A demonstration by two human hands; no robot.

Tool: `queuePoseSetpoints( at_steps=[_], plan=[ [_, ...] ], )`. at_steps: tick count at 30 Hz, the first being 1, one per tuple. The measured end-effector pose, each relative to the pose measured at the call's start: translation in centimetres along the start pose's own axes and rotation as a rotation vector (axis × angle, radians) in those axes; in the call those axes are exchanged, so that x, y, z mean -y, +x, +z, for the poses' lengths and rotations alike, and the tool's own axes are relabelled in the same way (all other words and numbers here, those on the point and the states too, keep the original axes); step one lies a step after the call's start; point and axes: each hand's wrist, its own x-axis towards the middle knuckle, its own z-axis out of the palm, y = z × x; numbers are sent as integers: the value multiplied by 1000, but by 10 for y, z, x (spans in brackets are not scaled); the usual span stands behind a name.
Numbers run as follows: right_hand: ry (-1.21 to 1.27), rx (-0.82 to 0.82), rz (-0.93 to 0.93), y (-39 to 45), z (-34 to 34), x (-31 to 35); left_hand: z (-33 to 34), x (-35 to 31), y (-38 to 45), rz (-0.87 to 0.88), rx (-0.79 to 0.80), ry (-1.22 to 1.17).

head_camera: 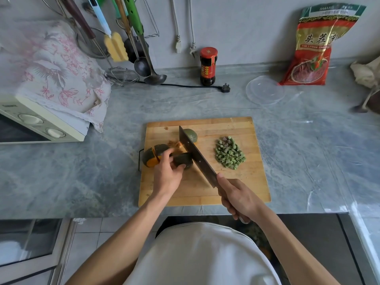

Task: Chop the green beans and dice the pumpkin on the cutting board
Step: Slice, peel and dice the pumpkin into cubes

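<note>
Left hand (167, 171): fingers (178, 166) hold dark-green pumpkin wedge (183, 159) steady near wooden cutting board (236, 182)'s left edge; right hand (238, 197) grips dark cleaver (196, 156) for dicing.

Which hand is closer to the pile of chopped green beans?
Right. The right hand holds the cleaver below the beans; the left hand holds pumpkin beyond the blade.

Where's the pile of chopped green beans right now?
The chopped green beans sit on the cutting board's right half, just right of the cleaver.

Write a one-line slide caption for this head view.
Left hand steadies pumpkin wedge as cleaver slices; chopped green beans piled alongside.
</note>
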Motion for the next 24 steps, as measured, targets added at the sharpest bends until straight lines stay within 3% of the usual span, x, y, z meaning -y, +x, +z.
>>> queuePoseSetpoints(
  at_steps=[6, 10, 16, 24],
  plan=[
    [34, 65, 78, -11, -16, 0, 3, -7, -10, -44, -42, -161],
    [-27, 49, 122, -18, -16, -4, 12, 5, -9, 55, -105, 37],
    [-34, -36, 52, -19, -11, -9, 15, 12, -9, 337, 22, 274],
    [-37, -76, 4, -21, -4, 1, -6, -1, 1, 216, 165, 406]
  ],
)
